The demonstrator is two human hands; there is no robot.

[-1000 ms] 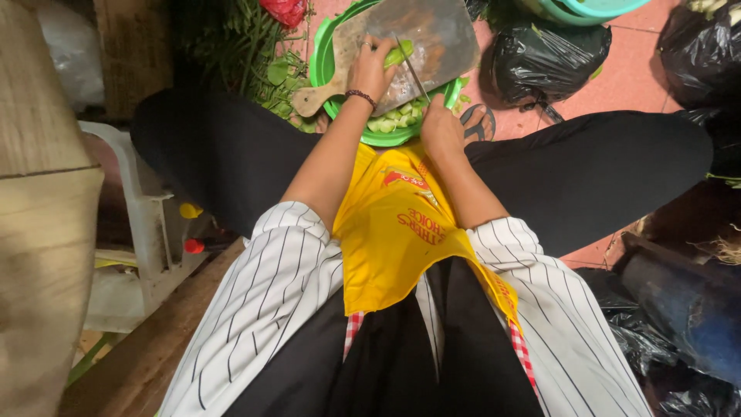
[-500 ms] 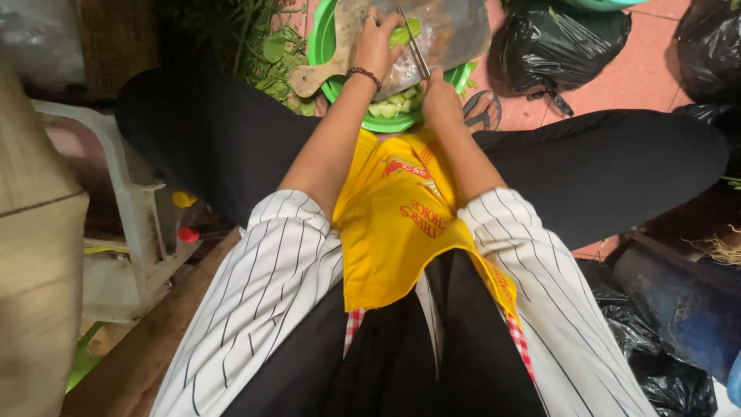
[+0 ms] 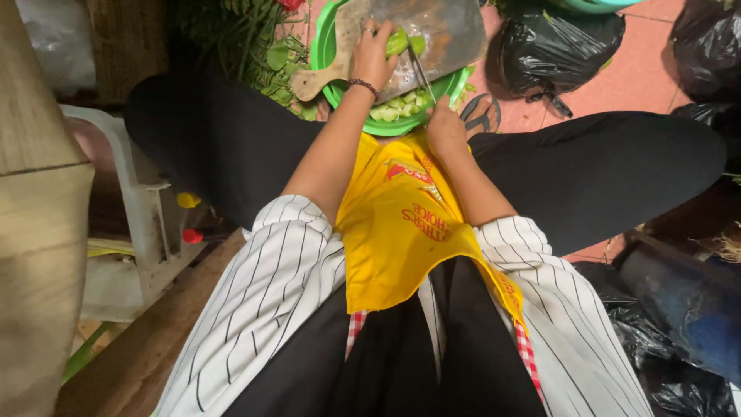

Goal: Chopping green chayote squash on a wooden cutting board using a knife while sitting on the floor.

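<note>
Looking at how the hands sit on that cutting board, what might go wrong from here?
The left hand pins a green vegetable right beside the knife in the right hand, so a slip could nick the fingers. The cutting board rests across the green basin, not on a flat surface, so it may rock or slide under pressure.

Board [image 3: 432,31] on basin [image 3: 328,54], veg pcs [image 3: 397,108] in basin, bags [image 3: 556,38] right, leaves [image 3: 247,38] left

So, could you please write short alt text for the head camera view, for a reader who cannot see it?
Seen from above, a seated person's left hand presses a pale green vegetable onto a worn wooden cutting board laid over a round green plastic basin, while the right hand holds a thin knife. Cut green pieces lie in the basin; a yellow apron covers the lap.
</note>
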